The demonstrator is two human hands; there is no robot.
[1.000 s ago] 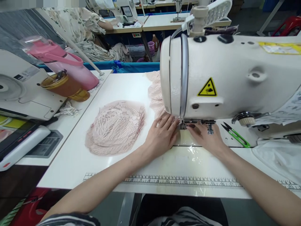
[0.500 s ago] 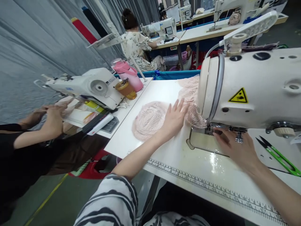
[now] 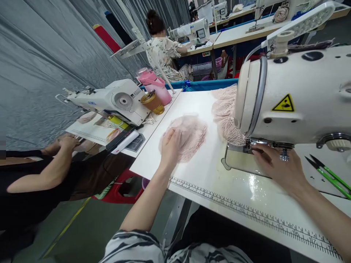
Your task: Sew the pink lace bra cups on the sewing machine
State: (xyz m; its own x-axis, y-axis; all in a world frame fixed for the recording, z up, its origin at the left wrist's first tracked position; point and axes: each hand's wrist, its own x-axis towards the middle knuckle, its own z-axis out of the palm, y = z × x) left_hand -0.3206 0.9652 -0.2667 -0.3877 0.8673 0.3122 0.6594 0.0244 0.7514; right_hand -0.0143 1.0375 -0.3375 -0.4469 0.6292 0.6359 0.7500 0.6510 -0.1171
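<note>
My left hand [image 3: 170,148] rests on the near edge of a stack of pink lace pieces [image 3: 189,137] on the white table, fingers curled onto the top piece. My right hand [image 3: 276,166] lies flat on the metal bed plate [image 3: 238,162] under the head of the white sewing machine [image 3: 296,98], fingertips by the presser foot. More pink lace [image 3: 226,113] is bunched behind the needle, to the machine's left.
Green thread snips [image 3: 329,175] lie at the right. A ruler strip [image 3: 246,212] runs along the table's front edge. A pink jug [image 3: 157,87] and brown cup [image 3: 150,101] stand by a neighbouring sewing machine [image 3: 109,100], where another person's hands [image 3: 61,142] work. A further person sits behind.
My left hand moved left from the needle area onto the lace stack. The view swung left, bringing the neighbouring worker into sight. My right hand stayed by the presser foot.
</note>
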